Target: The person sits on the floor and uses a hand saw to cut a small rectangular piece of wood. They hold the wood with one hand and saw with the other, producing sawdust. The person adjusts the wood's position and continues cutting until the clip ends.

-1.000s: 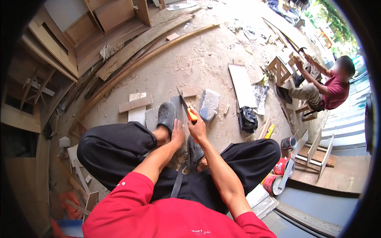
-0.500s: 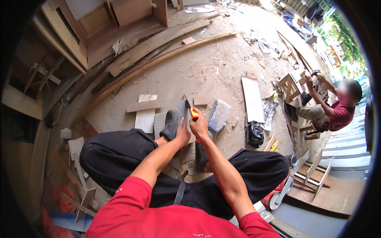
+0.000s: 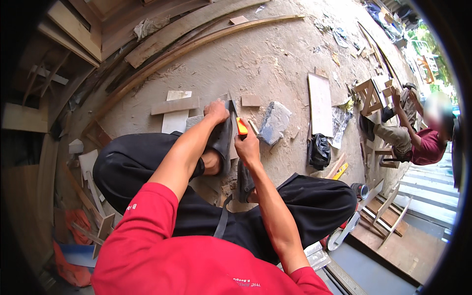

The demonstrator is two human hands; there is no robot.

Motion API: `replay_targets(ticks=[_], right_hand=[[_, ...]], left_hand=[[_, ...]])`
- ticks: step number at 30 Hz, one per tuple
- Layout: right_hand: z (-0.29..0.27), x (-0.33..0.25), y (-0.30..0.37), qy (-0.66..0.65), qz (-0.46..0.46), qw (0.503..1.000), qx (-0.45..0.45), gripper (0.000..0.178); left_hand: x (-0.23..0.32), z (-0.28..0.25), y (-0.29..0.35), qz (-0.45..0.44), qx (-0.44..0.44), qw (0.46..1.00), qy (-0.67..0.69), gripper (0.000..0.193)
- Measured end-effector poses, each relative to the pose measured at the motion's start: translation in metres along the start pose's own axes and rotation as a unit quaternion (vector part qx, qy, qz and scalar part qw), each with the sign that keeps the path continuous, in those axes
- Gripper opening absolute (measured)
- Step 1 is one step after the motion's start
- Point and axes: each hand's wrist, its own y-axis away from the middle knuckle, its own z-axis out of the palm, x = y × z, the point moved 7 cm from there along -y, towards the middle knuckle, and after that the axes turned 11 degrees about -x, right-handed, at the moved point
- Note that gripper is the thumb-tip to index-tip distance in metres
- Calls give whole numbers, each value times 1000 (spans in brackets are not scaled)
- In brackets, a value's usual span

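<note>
My right hand (image 3: pixel 247 147) is closed round the orange-and-yellow handle (image 3: pixel 242 127) of a handsaw. Its dark blade (image 3: pixel 232 109) points away from me. Beyond the toe of my left shoe (image 3: pixel 224 142), my left hand (image 3: pixel 217 111) curls over the far end of a thin board, its fingers partly hidden. A pale strip of that board (image 3: pixel 234 146) shows between the shoe and the saw. My left foot seems to rest on the board, and my right shoe (image 3: pixel 244 181) stands beside it.
Crossed wood offcuts (image 3: pixel 175 106) lie left of my hands; a grey block (image 3: pixel 275 123) lies to the right. Farther right are a long pale board (image 3: pixel 320 105), a black plastic bag (image 3: pixel 319 151) and a seated person (image 3: pixel 418 140). Long planks (image 3: pixel 196 63) run along the far left.
My left hand has moved forward from beside the left shoe to beyond its toe. The left foot has shifted nearer and to the right. My right hand still holds the saw.
</note>
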Motion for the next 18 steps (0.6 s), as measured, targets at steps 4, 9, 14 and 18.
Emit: replay_targets(ticks=[4,9,14,18], right_hand=[[0,12,3,11,18,1000,5,55],[12,4,-1,-12,-16,1000,-10,55],[15,0,-4,-11,-30,999,-38,56],[-3,18,-2,-19,0,999,-39,59]], left_hand=[[-18,63,-66,29,-92,995,-15,65],[-77,119,-142,35,-141,988,-60,69],[-100,124,-158,16,-172,979,-106,69],[-46,101,-109,23,-182,979,-90,68]])
